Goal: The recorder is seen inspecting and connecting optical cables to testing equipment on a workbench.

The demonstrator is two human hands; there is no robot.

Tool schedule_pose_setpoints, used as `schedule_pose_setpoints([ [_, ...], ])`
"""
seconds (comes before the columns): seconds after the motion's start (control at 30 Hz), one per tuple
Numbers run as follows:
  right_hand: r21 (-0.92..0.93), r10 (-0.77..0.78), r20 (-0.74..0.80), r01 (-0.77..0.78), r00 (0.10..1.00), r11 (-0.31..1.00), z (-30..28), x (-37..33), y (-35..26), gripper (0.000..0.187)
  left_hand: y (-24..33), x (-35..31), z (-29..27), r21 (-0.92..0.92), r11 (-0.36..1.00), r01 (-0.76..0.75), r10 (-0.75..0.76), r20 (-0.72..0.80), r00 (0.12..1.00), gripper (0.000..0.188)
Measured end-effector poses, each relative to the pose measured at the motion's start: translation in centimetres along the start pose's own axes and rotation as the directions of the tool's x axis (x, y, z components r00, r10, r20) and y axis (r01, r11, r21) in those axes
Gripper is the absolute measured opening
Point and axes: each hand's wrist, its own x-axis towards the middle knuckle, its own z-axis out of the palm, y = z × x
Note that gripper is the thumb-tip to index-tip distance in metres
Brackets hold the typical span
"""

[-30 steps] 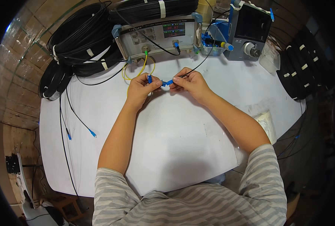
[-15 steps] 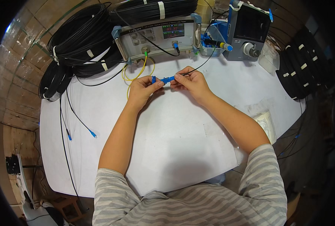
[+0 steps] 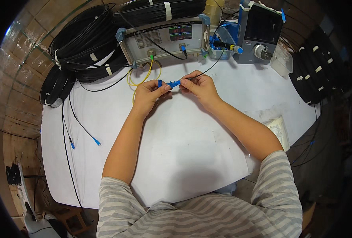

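While both my hands meet over the white table [image 3: 164, 158], my left hand [image 3: 147, 96] pinches a small blue connector [image 3: 168, 84] between thumb and fingers, and my right hand [image 3: 199, 86] grips its other end, where a thin black cable [image 3: 213, 63] leads toward the grey test box [image 3: 162, 39].

A grey-and-white striped top with short sleeves — both forearms bare, left hand [image 3: 149, 96] and right hand [image 3: 200, 87] ungloved.
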Motion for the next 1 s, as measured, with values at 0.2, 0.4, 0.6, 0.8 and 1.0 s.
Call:
schedule_pose_setpoints([
  [0.2, -0.015, -0.055, 0.008, 0.055, 0.998, 0.998, 0.01, -0.01, 0.26, 0.018, 0.16, 0.02, 0.24, -0.017, 1.0, 0.014, -0.014, -0.012, 1.0, 0.016],
  [0.4, 0.019, -0.041, 0.005, 0.041, 0.999, 0.999, 0.69, -0.11, 0.47, 0.021, 0.26, 0.03, 0.14, -0.025, 1.0, -0.003, 0.002, -0.023, 1.0, 0.016],
  [0.6, 0.052, -0.03, 0.004, 0.03, 1.0, 0.998, 0.7, -0.15, 0.53, 0.02, 0.39, -0.03, 0.42, -0.03, 1.0, -0.001, 0.001, -0.015, 1.0, 0.016],
  [0.8, 0.08, -0.049, -0.018, 0.05, 0.999, 0.996, 0.93, -0.12, 0.69, 0.02, 0.29, -0.03, 0.56, -0.058, 0.998, 0.019, -0.019, -0.008, 1.0, 0.016],
  [1.0, 0.019, -0.056, -0.001, 0.056, 0.998, 0.998, 0.51, 0.21, 0.61, 0.02, 0.05, -0.07, 0.38, -0.028, 0.999, 0.023, -0.023, 0.003, 1.0, 0.017],
])
